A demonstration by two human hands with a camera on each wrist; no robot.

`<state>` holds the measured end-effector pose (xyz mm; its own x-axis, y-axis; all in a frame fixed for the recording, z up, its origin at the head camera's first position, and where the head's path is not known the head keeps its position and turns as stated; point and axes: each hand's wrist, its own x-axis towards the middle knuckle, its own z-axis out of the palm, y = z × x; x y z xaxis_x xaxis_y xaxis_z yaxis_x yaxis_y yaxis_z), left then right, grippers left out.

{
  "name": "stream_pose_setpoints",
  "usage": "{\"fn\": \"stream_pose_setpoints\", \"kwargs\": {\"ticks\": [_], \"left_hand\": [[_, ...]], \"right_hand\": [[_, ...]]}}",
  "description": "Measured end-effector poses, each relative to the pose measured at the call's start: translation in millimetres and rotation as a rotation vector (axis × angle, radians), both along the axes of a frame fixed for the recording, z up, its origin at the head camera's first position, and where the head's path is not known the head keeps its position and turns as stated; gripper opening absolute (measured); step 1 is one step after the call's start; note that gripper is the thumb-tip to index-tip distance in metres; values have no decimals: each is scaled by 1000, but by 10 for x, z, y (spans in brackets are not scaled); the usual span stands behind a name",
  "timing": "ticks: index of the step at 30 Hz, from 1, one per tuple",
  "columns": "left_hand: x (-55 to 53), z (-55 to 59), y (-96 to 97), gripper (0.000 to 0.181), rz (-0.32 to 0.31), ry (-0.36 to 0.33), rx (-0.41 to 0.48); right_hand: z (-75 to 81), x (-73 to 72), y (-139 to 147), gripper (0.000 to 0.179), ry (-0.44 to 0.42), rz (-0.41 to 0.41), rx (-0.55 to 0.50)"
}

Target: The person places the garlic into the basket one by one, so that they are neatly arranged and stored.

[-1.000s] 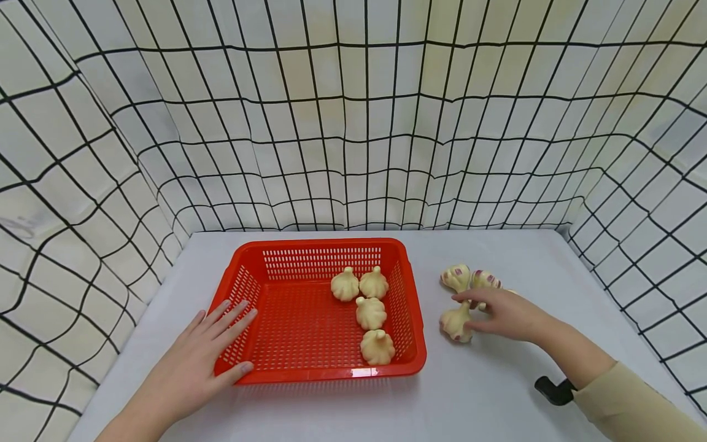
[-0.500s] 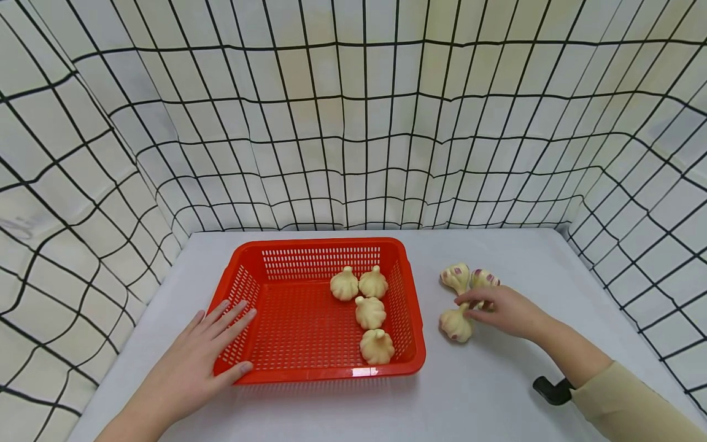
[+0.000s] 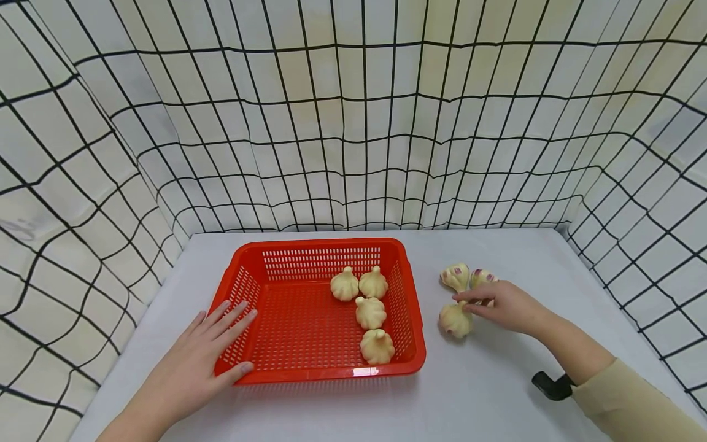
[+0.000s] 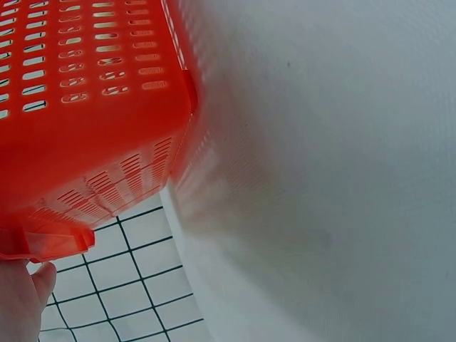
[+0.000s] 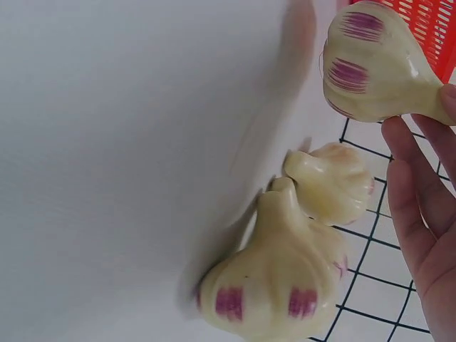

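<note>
In the head view my right hand (image 3: 505,307) pinches a cream garlic bulb (image 3: 455,321) by its stem, to the right of the red basket (image 3: 317,374). The right wrist view shows thumb and fingertips on the stem of this garlic bulb (image 5: 377,60), its purple-streaked body turned away from the hand. My left hand (image 3: 190,362) lies with straight, spread fingers over the basket's left rim. Several paler garlic bulbs (image 3: 371,314) sit along the right side inside the basket. In the left wrist view the basket's wall (image 4: 92,135) fills the upper left, with the left thumb (image 4: 44,281) at its rim.
Just behind the right hand, more purple-marked garlic bulbs (image 3: 456,277) lie grouped on the white table (image 3: 331,414), partly hidden by the hand. Black-and-white netting (image 3: 364,153) stands around the back and sides. A black object (image 3: 552,387) is at the right wrist.
My right fingers have closed onto the garlic bulb's stem, and the bulb has tilted and risen slightly. My left hand and the basket stay where they were.
</note>
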<state>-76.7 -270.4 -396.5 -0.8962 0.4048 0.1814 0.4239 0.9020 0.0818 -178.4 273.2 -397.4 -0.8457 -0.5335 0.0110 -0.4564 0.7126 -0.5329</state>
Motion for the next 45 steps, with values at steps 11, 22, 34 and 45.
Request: {"fn": "stream_pose_setpoints", "kwargs": {"ticks": [11,22,34,45], "left_hand": [[-6,2,1,79,7,-10,-3],[-3,27,7,77,-10,-4,27],[-7,15,-7,74,-1,-13,-4],[11,24,13,74,0,-28,3]], "right_hand": [[192,-57,-63,28,37,-27,-2],[471,-202,-189,30,118,62,-97],[755,-417,-602,29,110,120,-65],[924,-566,-1025,27,95,208,-56]]}}
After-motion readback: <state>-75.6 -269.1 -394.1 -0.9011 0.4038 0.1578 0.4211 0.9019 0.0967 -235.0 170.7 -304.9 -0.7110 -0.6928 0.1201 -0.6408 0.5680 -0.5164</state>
